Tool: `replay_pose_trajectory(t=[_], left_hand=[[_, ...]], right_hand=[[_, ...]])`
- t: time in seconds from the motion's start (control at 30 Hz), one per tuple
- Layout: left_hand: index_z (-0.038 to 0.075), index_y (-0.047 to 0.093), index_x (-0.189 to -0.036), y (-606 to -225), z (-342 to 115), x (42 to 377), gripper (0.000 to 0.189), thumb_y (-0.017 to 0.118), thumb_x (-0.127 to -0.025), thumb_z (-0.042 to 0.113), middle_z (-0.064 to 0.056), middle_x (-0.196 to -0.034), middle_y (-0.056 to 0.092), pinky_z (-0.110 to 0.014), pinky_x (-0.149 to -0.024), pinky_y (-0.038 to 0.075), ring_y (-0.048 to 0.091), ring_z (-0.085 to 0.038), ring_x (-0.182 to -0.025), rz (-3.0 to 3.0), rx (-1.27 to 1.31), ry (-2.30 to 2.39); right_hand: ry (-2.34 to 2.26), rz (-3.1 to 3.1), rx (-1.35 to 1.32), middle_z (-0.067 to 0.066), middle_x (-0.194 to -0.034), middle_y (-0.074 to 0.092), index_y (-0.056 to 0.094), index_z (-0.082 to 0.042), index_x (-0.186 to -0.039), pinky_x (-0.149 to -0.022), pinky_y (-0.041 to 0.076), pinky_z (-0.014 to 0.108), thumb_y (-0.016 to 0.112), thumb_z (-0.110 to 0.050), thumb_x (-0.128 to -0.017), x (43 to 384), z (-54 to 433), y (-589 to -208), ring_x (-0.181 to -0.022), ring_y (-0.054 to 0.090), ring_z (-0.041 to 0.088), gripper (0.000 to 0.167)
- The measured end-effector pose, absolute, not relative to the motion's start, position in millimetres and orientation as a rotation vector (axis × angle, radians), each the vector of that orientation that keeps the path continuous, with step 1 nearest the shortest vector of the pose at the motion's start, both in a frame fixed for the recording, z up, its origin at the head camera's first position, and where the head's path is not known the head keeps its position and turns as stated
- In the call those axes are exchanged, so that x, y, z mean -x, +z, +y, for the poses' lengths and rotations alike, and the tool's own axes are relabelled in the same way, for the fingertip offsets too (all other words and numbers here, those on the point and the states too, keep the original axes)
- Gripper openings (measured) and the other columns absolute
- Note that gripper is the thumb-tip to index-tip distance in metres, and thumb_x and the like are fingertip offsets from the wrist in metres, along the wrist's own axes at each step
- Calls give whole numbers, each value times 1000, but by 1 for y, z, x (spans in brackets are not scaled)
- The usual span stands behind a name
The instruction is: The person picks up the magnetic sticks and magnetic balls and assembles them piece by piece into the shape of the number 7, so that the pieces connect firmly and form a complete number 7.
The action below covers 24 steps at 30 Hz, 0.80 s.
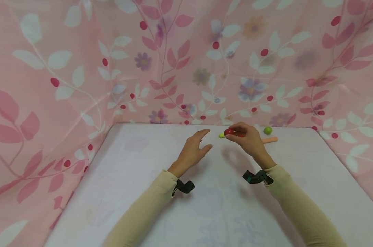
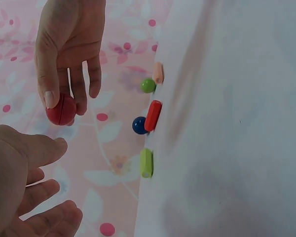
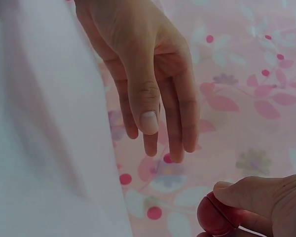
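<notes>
My right hand (image 1: 248,140) pinches a small red ball (image 1: 228,132) between thumb and fingertips, raised over the far part of the table. A dark groove runs around the ball (image 2: 61,110), visible in both wrist views. To its left, my left hand (image 1: 190,147) is held in the air with thumb and fingers spread apart and nothing between them. In the left wrist view, the left fingers (image 2: 42,190) point toward the red ball with a gap between. The right hand partly hides the pieces behind it in the head view.
Along the table's far edge lie a yellow-green stick (image 2: 146,163), a red stick (image 2: 153,116), a dark blue ball (image 2: 139,125), a green ball (image 1: 268,130) and a peach stick (image 1: 270,140). A pink floral curtain (image 1: 174,68) hangs behind the white table (image 1: 137,161).
</notes>
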State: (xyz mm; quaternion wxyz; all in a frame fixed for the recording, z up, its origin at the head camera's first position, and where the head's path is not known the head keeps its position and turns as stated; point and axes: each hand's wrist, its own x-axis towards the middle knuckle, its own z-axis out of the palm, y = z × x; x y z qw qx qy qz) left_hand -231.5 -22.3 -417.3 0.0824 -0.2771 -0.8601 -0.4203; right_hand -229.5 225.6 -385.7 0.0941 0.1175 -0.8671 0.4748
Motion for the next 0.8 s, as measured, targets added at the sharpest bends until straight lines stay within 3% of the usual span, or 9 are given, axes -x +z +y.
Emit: replay_pose_trajectory(t=[0.2,0.57,0.8], left_hand=[[3,52,-151,-421,-37,231,59,75,-98,16,-11,-152,54,-42,-107,48,56,-29,-132,-2567,790,-1244],[4,53,-150,-427,-53,229,59,76,-97,15,-12,-151,54,-41,-117,36,48,-27,-141,-2576,740,-1222],[5,54,-150,-432,-69,230,59,77,-96,14,-11,-150,55,-42,-112,42,52,-27,-138,-2568,693,-1207]], right_hand=[[1458,-2597,-350,10,-110,74,71,-8,-123,-81,56,42,85,-27,-90,227,211,-389,-102,70,28,40],[1487,-2633,-328,11,-111,74,71,-8,-123,-82,58,42,85,-26,-91,227,194,-396,-105,68,31,39],[1495,-2619,-332,9,-106,75,73,-7,-118,-79,57,41,86,-22,-89,230,180,-400,-101,68,29,36]])
